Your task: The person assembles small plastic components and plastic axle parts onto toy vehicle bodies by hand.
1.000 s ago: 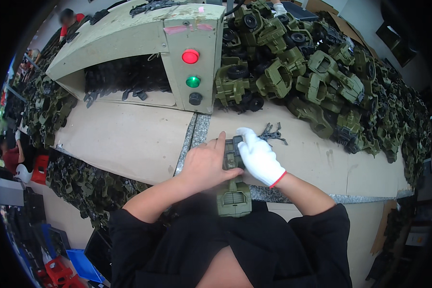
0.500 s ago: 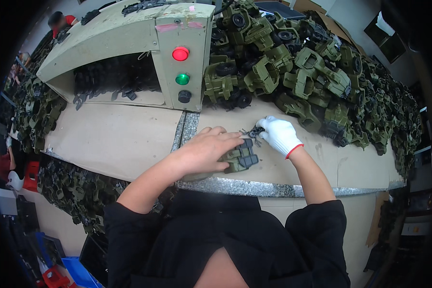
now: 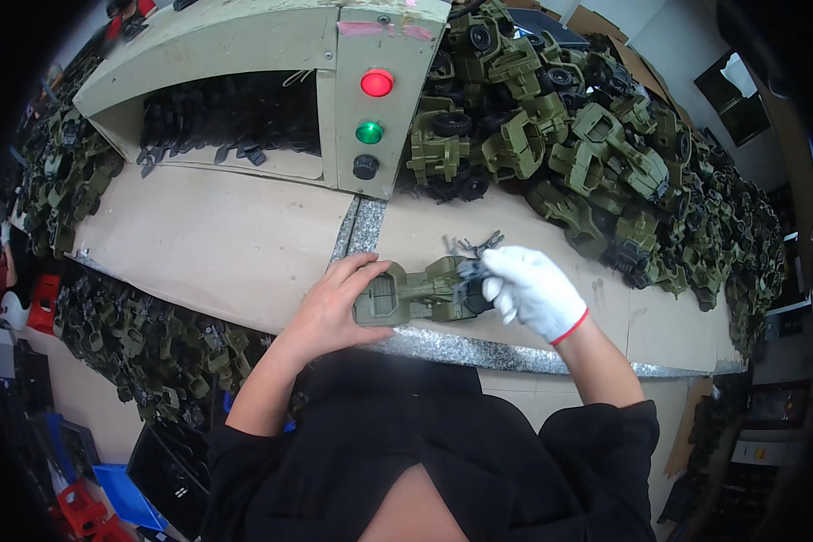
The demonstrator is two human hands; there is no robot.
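Observation:
An olive-green toy military vehicle (image 3: 413, 291) lies lengthwise on the work table near its front edge. My bare left hand (image 3: 332, 305) grips its left end, thumb on the near side and fingers on the far side. Over the vehicle's right end, my right hand (image 3: 535, 291) in a white glove with a red cuff pinches a small dark grey plastic part (image 3: 467, 269). The fingertips and glove partly hide that part, and I cannot tell whether it touches the vehicle. Just beyond lies another small dark piece (image 3: 484, 242) with thin prongs.
A large heap of olive toy vehicles (image 3: 596, 154) fills the back right. At the back left stands a grey machine housing (image 3: 235, 59) with a red light (image 3: 377, 83), a green light and a black knob. Dark parts lie in its opening. More toys (image 3: 181, 348) are piled below the table's left edge.
My right hand has moved nearer, from the small dark pieces to the vehicle's right end, bringing a dark part. My left hand has slid left, uncovering most of the vehicle.

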